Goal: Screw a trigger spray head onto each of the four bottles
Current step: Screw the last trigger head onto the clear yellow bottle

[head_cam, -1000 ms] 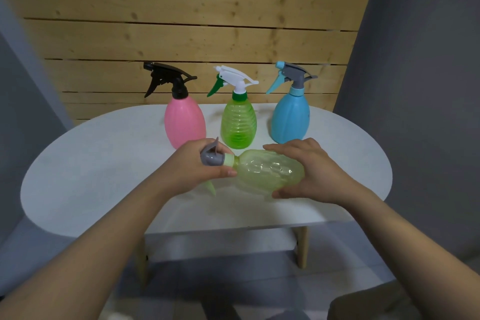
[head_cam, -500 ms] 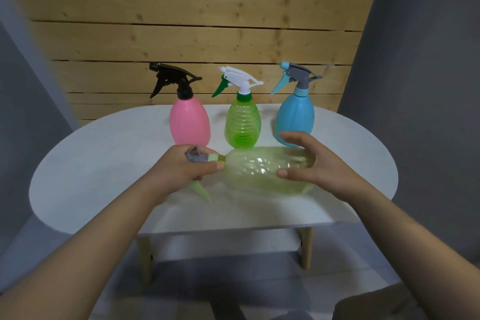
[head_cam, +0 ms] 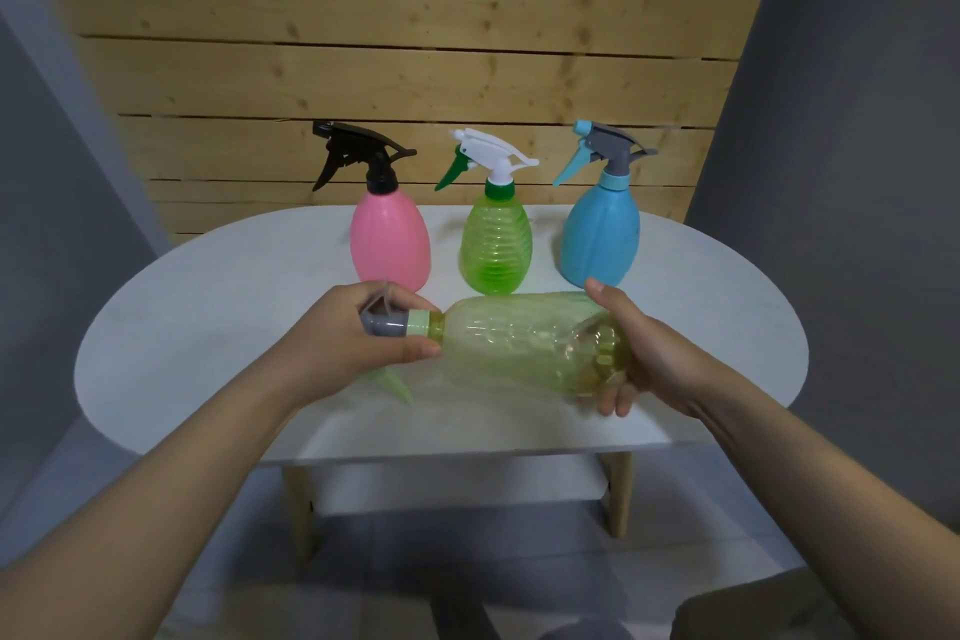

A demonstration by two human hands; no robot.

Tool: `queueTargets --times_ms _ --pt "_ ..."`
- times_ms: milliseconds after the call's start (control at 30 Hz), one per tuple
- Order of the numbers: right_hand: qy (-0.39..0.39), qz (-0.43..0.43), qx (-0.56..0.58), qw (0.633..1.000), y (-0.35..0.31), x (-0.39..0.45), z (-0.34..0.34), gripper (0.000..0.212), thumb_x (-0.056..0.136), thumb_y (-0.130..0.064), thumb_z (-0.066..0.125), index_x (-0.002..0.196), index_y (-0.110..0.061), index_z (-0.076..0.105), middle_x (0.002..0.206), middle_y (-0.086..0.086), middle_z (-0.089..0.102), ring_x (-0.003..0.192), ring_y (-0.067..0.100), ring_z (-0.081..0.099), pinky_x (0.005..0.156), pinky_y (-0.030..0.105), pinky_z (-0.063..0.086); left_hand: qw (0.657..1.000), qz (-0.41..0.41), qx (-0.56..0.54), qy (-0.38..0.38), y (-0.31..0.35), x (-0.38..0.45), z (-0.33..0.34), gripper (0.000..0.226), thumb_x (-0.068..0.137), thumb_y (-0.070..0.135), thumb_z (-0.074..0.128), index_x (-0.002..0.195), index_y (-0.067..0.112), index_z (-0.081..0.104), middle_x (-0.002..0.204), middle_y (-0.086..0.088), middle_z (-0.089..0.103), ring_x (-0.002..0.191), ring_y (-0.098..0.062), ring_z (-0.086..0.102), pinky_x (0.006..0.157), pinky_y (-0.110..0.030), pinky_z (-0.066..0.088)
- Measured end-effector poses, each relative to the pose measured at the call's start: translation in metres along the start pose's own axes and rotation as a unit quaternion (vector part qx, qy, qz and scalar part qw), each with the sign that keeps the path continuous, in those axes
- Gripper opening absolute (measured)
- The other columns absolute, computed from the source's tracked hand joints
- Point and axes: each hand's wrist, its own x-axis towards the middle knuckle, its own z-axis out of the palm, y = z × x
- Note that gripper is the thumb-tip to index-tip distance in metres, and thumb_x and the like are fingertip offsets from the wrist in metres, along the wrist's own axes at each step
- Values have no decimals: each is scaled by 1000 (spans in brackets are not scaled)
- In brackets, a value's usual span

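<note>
Above the surface, the left hand pinches the grey spray head while the right hand wraps the last bottle; next, probably more twisting until tight.

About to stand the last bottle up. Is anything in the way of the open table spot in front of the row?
Nothing visible. The yellow-green bottle lies sideways in both hands, the table around it bare; the pink bottle, green bottle and blue bottle stand behind.
</note>
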Motion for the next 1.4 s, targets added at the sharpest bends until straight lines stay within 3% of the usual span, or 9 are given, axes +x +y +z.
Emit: queueTargets --times_ms 100,267,400,633,800,933,1100,1200,1400 --pt "-46 1 13 999 2 2 3 70 63 -85 44 69 -22 74 73 17 73 63 33 71 48 29 53 1000 -13 16 8 -4 1 -2 23 62 17 83 80 26 72 82 7 73 74 -1 64 65 -14 50" --pt "-61 -99 142 983 -1 4 -2 60 67 -46 73 122 -28 57 123 4 63 104 20 67 75 33 57 997 -70 -28 25 -7 4 -8 17 69 15 78 83 23 73 75 7 72 67 -7 61 52 -15 44" --pt "-32 -149 92 984 -4 3 -8 51 66 -25 80 114 -33 62 112 9 66 94 20 69 68 31 57 997 -74 -28 17 -7 4 -9 19 69 13 78 86 19 72 78 4 70 63 -4 59 52 -16 43" --pt "-7 -45 -17 999 -2 1 -2 88 56 -83 46 103 -10 65 76 18 74 60 33 70 48 28 54 999 -29 -24 -3 -4 -1 -5 26 65 7 79 86 18 71 79 11 73 71 1 65 60 -10 48" --pt "-51 -105 71 991 -2 -1 -1 71 66 -56 65 128 -25 51 124 6 63 105 23 66 82 38 57 997 -53 -39 27 -5 1 -6 21 69 8 78 85 19 72 69 11 69 54 3 58 47 -10 42" --pt "-35 -159 58 985 -7 -1 -8 60 66 -25 81 121 -30 57 109 1 69 98 14 68 76 29 57 997 -55 -45 25 -3 1 -8 21 69 5 77 86 17 71 68 10 66 47 3 53 42 -11 39" --pt "1 -80 -1 997 -9 -1 -2 70 66 -72 54 100 -12 66 80 16 75 66 33 72 51 30 55 999 -18 -48 -1 -1 -2 -5 27 65 1 77 84 18 70 78 8 71 67 0 64 57 -11 49" --pt "-35 -67 8 997 -6 0 0 79 57 -83 54 102 -20 66 94 14 75 81 30 73 61 33 58 998 -33 -48 9 -4 0 -6 24 66 6 78 82 22 71 71 12 71 60 2 62 51 -11 46" --pt "-30 -181 46 982 -6 0 -3 70 61 -30 77 125 -35 52 122 3 61 103 13 66 73 25 56 997 -56 -49 32 -6 4 -11 23 68 8 78 88 17 70 76 7 68 50 1 54 45 -12 41"
